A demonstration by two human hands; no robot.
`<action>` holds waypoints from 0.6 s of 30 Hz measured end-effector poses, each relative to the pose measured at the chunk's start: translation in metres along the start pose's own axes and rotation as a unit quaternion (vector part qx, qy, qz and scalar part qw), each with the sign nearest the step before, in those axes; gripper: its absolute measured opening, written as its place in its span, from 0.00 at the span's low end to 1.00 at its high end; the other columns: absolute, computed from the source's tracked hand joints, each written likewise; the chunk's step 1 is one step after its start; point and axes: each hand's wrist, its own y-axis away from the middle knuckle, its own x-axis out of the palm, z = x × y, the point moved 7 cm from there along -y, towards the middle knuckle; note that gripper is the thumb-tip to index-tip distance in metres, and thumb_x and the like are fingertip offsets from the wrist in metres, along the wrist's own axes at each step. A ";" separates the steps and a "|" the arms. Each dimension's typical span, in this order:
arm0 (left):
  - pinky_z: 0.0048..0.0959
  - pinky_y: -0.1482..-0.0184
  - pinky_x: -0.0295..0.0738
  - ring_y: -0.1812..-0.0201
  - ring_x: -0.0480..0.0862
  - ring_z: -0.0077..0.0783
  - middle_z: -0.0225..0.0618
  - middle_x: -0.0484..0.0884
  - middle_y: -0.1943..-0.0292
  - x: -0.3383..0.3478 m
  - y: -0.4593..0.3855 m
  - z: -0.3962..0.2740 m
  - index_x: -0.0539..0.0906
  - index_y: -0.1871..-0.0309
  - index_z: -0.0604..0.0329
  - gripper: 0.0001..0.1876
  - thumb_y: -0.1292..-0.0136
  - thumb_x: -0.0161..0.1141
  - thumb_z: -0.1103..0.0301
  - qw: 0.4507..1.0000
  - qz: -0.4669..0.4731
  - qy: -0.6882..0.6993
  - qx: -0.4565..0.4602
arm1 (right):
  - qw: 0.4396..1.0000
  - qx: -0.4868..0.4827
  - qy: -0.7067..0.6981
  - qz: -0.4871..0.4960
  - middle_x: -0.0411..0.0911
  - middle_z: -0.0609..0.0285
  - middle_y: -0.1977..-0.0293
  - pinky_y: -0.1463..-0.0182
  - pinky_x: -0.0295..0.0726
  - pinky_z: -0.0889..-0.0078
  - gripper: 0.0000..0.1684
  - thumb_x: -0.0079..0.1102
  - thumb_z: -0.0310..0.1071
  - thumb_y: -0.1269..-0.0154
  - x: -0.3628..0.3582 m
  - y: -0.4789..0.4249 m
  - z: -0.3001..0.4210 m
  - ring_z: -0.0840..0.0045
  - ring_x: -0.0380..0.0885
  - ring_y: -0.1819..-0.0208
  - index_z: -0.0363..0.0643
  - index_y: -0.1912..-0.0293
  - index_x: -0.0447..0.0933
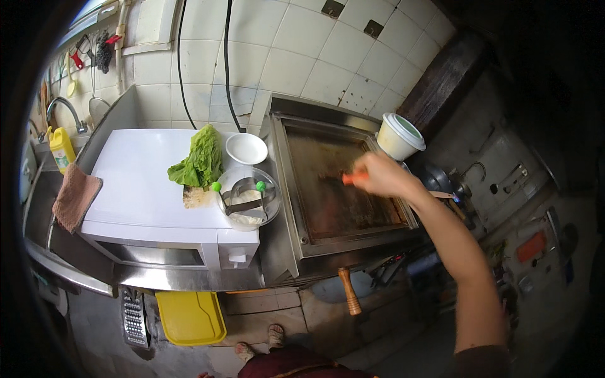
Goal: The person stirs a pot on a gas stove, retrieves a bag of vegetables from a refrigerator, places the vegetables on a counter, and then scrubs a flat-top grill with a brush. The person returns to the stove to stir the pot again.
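My right hand point(380, 175) grips a tool by its orange handle point(354, 178). The hand is blurred, and the tool's dark far end hangs over or touches the brown-stained griddle plate point(312, 212); I cannot tell which. Only what looks like the fingertips of my left hand point(204, 375) show at the bottom edge, so its grip is hidden. Left of the griddle, a clear round tub point(273, 212) holds metal rings with green-knobbed handles above something white. A green lettuce head point(201, 160) and a white bowl point(246, 149) sit beside it.
A white microwave point(137, 179) bears the lettuce, bowl and tub. Behind the griddle's right side stands a lidded white tub point(401, 137). A turned wooden handle point(350, 292) sticks out below the griddle's front. A yellow bin lid point(191, 319) and grater point(135, 319) are lower left.
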 end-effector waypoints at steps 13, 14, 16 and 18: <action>0.30 0.65 0.74 0.63 0.76 0.37 0.41 0.74 0.59 -0.018 0.010 0.061 0.65 0.47 0.53 0.19 0.40 0.49 0.61 0.997 -0.033 0.042 -0.063 | 0.999 -0.036 0.036 -0.005 0.74 0.43 0.80 0.71 0.72 0.64 0.09 0.57 0.31 0.53 0.007 -0.063 -0.015 0.59 0.75 0.75 0.34 0.74 0.76; 0.31 0.64 0.74 0.62 0.76 0.38 0.41 0.74 0.59 -0.017 0.005 0.060 0.65 0.47 0.53 0.19 0.40 0.49 0.61 0.996 -0.041 0.046 -0.060 | 0.998 -0.048 0.044 -0.018 0.74 0.43 0.79 0.71 0.72 0.64 0.09 0.57 0.31 0.53 0.011 -0.080 -0.027 0.59 0.75 0.75 0.34 0.74 0.77; 0.33 0.64 0.74 0.61 0.76 0.38 0.41 0.74 0.58 -0.018 0.008 0.053 0.65 0.46 0.52 0.19 0.40 0.49 0.60 0.997 -0.042 0.061 -0.033 | 0.997 -0.054 0.045 -0.022 0.75 0.43 0.77 0.68 0.73 0.64 0.08 0.56 0.30 0.54 0.013 -0.111 -0.035 0.58 0.75 0.73 0.35 0.72 0.77; 0.33 0.63 0.74 0.59 0.75 0.39 0.41 0.73 0.56 -0.014 0.017 0.057 0.65 0.46 0.50 0.19 0.40 0.49 0.60 0.996 -0.042 0.073 -0.023 | 0.997 -0.038 0.063 -0.011 0.75 0.44 0.77 0.66 0.74 0.63 0.08 0.55 0.29 0.53 0.016 -0.124 -0.031 0.57 0.76 0.72 0.35 0.72 0.77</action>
